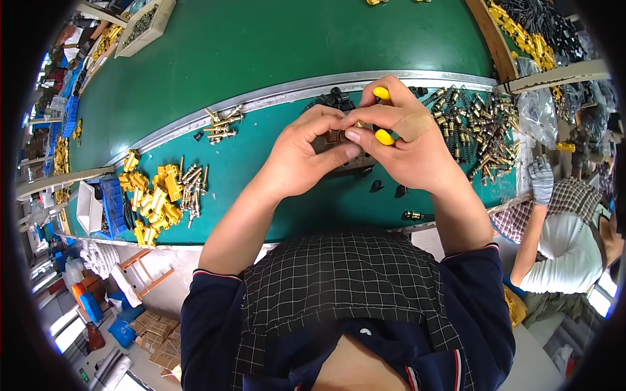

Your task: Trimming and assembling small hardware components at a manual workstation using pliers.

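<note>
Both my hands meet over the green worktable, just above its middle. My left hand pinches a small dark metal part with a brass-coloured end between thumb and fingers. My right hand closes around a yellow-handled tool, whose yellow ends stick out above and below my fingers, and its fingertips press on the same dark part. A beige plaster wraps one right finger. What lies under my hands is mostly hidden.
Yellow metal blocks and silver pins lie at the left. Bolts sit by the metal strip. A heap of springs and brass fittings is at the right. Another person in a glove works at the far right.
</note>
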`<state>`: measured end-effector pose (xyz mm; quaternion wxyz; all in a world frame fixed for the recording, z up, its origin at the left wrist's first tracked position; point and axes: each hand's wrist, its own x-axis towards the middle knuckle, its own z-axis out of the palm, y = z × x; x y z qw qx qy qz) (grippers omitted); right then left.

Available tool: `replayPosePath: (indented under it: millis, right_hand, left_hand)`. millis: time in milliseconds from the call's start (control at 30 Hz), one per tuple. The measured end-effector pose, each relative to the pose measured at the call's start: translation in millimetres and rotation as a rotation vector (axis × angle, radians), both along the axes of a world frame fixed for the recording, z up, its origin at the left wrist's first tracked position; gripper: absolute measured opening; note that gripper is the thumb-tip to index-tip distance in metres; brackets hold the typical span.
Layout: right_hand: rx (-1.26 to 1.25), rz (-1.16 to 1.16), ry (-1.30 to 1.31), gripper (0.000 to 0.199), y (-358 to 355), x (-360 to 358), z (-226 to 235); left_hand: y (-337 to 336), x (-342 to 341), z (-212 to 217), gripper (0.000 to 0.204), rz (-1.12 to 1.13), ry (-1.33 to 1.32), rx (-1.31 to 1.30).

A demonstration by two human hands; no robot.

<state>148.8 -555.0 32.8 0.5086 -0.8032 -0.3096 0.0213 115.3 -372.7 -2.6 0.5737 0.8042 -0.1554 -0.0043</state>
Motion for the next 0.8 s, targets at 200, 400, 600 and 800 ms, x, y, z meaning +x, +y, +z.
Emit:
replayPosePath:
  millis: [200, 400, 600, 800]
  right_hand:
    - [-0.030, 0.007, 0.048, 0.012, -2, 3, 2]
    - [0.020, 0.005, 0.106, 0.011, -2, 9, -1]
    - [-0.023, 0.047, 0.070, 0.010, 1, 9, 2]
    - [0.315, -0.061, 0.143, 0.043, -1, 7, 7]
  left_hand:
    - [2, 4, -11, 0.028, 0.009, 0.008, -0.094]
    - [0, 3, -11, 0.033, 0.055, 0.003, 0.034]
    - [-1, 1, 8, 0.030, 0.095, -0.120, 0.075]
    - [6, 2, 3, 0.026, 0.103, -0.232, 0.193]
